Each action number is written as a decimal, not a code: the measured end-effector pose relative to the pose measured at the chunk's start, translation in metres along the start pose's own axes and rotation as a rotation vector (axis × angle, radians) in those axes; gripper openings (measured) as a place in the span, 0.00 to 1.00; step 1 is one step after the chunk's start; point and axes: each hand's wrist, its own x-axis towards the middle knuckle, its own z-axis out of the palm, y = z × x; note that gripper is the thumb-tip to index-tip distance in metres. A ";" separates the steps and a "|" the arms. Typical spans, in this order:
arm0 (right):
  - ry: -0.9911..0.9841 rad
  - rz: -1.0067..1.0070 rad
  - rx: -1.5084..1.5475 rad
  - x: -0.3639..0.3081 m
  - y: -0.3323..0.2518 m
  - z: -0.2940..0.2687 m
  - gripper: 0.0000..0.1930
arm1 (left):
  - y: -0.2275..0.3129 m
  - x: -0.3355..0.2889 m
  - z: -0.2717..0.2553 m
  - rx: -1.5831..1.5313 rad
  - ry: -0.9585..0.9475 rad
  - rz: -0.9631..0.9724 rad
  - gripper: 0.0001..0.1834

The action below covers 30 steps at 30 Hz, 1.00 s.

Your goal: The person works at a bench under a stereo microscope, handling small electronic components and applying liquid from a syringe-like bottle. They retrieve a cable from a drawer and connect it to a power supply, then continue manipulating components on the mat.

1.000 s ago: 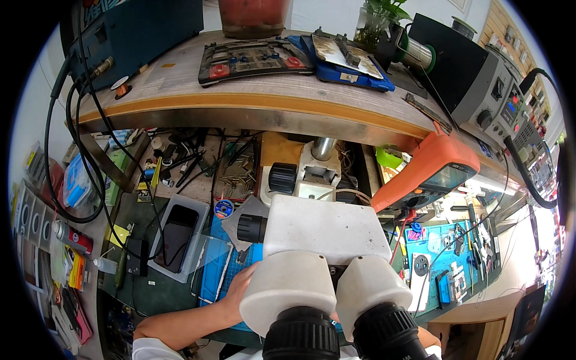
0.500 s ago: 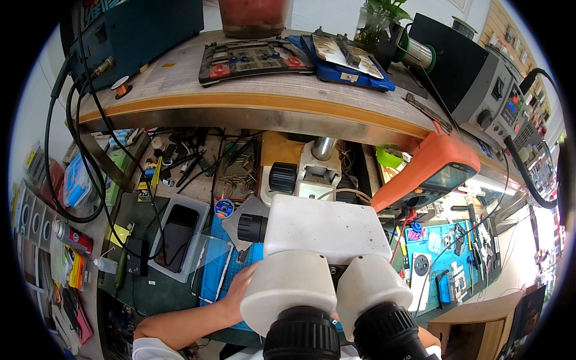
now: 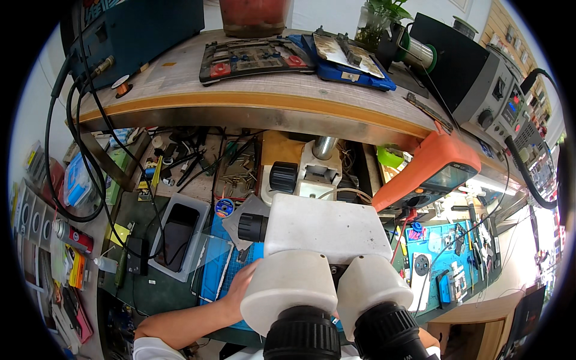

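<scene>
A white binocular microscope [image 3: 327, 231] with black eyepieces and a black side knob fills the lower middle and covers most of my work. My left hand [image 3: 242, 285] lies over the blue work mat [image 3: 217, 264], partly behind the left eyepiece tube. Its fingers are hidden there, so what they touch does not show. Of my right hand [image 3: 335, 314] only a sliver of skin appears between the two eyepieces; my right forearm comes out beside the right eyepiece. Next to my left hand lie a clear sheet and a thin white-edged frame [image 3: 215, 293].
Left of the mat, a dark phone [image 3: 182, 228] lies in a clear tray. An orange multimeter [image 3: 429, 168] leans from the shelf edge [image 3: 258, 111]. At right are another blue mat with tools and a white phone back [image 3: 420, 282]. Black cables [image 3: 108, 132] hang at left.
</scene>
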 end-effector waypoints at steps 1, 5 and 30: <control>0.000 0.003 -0.001 0.000 0.000 0.000 0.18 | 0.002 0.001 -0.001 0.045 -0.025 -0.028 0.23; -0.003 0.007 0.006 -0.001 0.001 0.001 0.18 | 0.002 -0.002 0.002 0.075 -0.030 -0.095 0.22; -0.002 0.041 0.026 -0.007 0.010 0.001 0.20 | 0.008 0.007 -0.004 0.210 -0.037 -0.091 0.23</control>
